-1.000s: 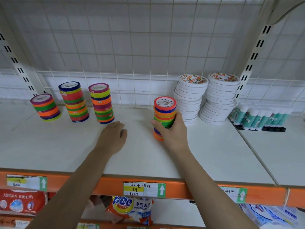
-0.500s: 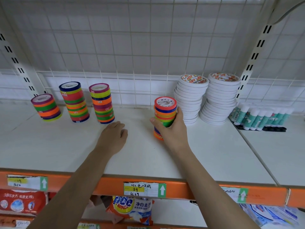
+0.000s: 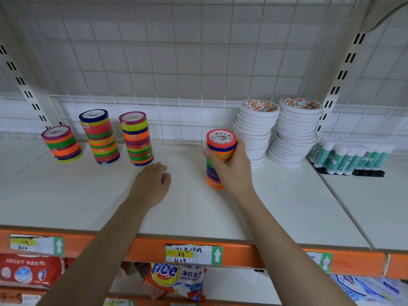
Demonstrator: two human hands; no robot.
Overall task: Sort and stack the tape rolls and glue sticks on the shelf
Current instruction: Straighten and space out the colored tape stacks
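Centre frame: right hand (image 3: 231, 171) fingers grip coloured tape stack (image 3: 217, 160); left hand (image 3: 152, 182) rests loosely curled on shelf (image 3: 66, 195).

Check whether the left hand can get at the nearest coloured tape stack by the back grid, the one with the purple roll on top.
Probably yes. The left hand rests open on the white shelf just in front of the purple-topped tape stack, with bare shelf between them. The right hand, gripping the orange-topped tape stack, is off to the side.
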